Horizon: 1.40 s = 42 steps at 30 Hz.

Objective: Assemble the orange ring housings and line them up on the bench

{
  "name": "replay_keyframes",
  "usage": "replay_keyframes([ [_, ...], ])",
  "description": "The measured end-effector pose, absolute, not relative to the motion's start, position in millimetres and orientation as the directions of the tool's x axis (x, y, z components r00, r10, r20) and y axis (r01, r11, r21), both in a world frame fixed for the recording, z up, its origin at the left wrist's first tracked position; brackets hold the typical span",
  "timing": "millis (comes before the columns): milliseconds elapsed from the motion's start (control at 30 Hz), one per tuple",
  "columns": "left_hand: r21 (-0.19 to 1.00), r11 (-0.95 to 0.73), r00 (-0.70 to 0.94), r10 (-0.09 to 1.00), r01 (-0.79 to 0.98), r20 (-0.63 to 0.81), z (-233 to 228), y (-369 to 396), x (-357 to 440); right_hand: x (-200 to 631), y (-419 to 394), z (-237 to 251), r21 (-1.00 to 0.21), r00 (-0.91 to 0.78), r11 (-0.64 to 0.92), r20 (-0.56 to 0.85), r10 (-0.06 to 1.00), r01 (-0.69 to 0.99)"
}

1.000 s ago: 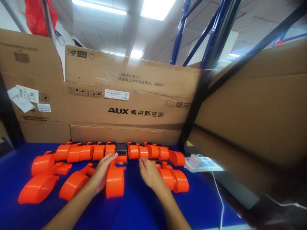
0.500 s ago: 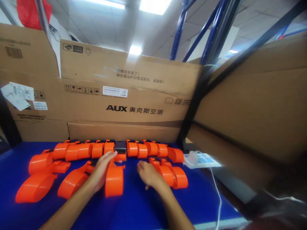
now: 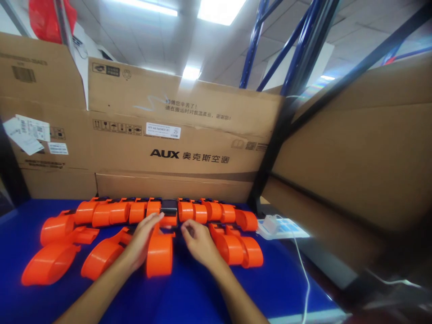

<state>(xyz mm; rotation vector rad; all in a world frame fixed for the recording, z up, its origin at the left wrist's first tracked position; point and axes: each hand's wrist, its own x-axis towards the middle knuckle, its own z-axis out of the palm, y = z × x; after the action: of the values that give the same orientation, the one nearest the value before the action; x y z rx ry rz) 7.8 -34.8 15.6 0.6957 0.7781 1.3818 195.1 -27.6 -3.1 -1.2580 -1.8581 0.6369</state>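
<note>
Along the middle of the blue surface, my left hand (image 3: 143, 240) reaches in with its fingers closed around the upper part of an upright orange band (image 3: 159, 255). Its thumb lies by the lower edge of a small black square device (image 3: 169, 207), which has an orange piece under it. To the right, my right hand (image 3: 200, 243) has curled fingers, thumb and index close together near the device. Whatever those fingers may hold is too small or hidden to make out. Just right of that hand are two orange bands (image 3: 253, 252).
Orange bands (image 3: 119, 213) with dark clips line the back of the blue table (image 3: 189, 292); several more lie at the left. A cardboard box (image 3: 189, 135) stands behind. At the right are a white power strip (image 3: 283, 228), its cable and a dark rack post (image 3: 270, 166).
My right hand has moved left and slightly up, closer to the device. My left hand stays nearly in place, while the upright orange band beside it has shifted very slightly left.
</note>
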Motion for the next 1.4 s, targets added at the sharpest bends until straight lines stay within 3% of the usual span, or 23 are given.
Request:
replay_keyframes([
  [67, 0.831, 0.084, 0.048, 0.996, -0.55, -0.069, 14.9, -34.2, 7.0, 199.2, -33.3, -1.7, -0.583, -0.227, 0.409, 0.36, 0.905, 0.703],
  [133, 0.841, 0.115, 0.092, 0.993, -0.529, -0.078, 13.3, -33.6, 6.1, 198.9, -38.1, -3.5, -0.452, -0.286, 0.403, 0.307, 0.908, 0.796],
  [267, 0.84, 0.157, 0.125, 0.986, -0.52, -0.107, 7.4, -30.6, 5.1, 190.6, -40.2, -9.4, -0.348, -0.345, 0.401, 0.214, 0.914, 0.847],
  [400, 0.846, 0.118, 0.1, 0.992, -0.521, -0.076, -1.8, -24.2, 5.5, 185.5, -38.6, -10.5, -0.427, -0.35, 0.412, 0.219, 0.911, 0.805],
  [600, 0.862, 0.08, 0.131, 0.991, -0.501, -0.016, -8.9, -19.3, 4.5, 185.3, -39.2, -6.5, -0.593, -0.358, 0.491, 0.336, 0.871, 0.638],
  [733, 0.886, 0.014, 0.091, 0.995, -0.464, 0.032, -7.9, -18.8, 5.8, 186.8, -32.2, -7.1, -0.704, -0.206, 0.534, 0.5, 0.841, 0.469],
  [867, 0.909, -0.007, 0.07, 0.997, -0.416, 0.039, -8.6, -17.8, 7.8, 188.3, -25.9, -9.7, -0.821, -0.093, 0.496, 0.492, 0.866, 0.282],
  [1067, 0.908, 0.006, 0.086, 0.996, -0.42, 0.033, -10.3, -18.6, 9.4, 190.3, -26.8, -3.4, -0.783, -0.113, 0.593, 0.582, 0.805, 0.189],
  [1233, 0.904, 0.027, 0.095, 0.995, -0.427, 0.015, -8.2, -21.0, 11.4, 189.7, -28.9, -1.7, -0.844, -0.134, 0.515, 0.499, 0.856, 0.149],
  [1400, 0.926, -0.034, 0.108, 0.991, -0.377, 0.08, -7.0, -22.8, 12.5, 183.5, -26.7, -7.4, -0.844, -0.024, 0.537, 0.536, 0.844, 0.018],
])
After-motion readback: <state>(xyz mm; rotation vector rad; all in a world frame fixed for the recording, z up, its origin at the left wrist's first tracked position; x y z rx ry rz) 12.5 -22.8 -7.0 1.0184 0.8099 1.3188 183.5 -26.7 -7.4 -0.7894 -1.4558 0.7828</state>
